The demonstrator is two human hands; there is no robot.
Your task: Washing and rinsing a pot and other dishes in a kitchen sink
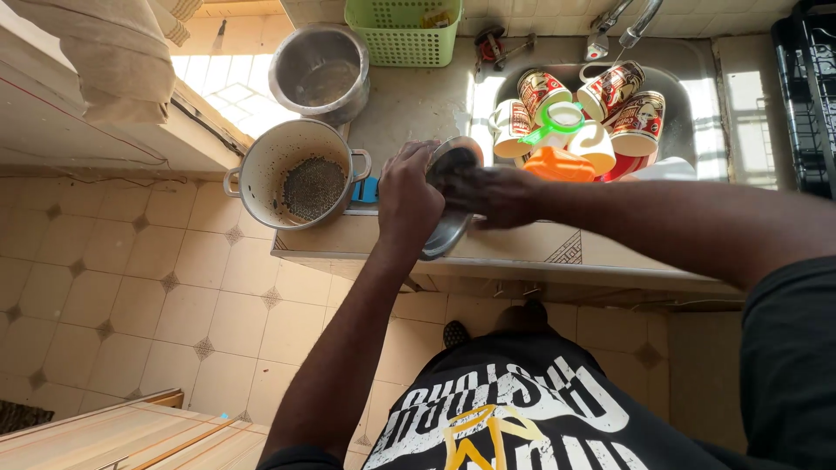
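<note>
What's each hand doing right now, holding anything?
Left hand: closed on the rim of a round metal lid, held tilted over the counter edge.
Right hand: pressed against the lid's face; its grip cannot be told.

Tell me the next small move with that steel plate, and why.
Probably turn the steel plate a little in the left hand so the right hand, pressed on its face, reaches a fresh patch; it is held over the counter edge, not over the sink.

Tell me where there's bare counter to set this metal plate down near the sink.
Bare counter lies between the steel pot, the green basket and the sink. A narrower bare strip runs along the front edge below the sink. The sink is crowded with mugs; the burnt pot fills the left corner.
</note>
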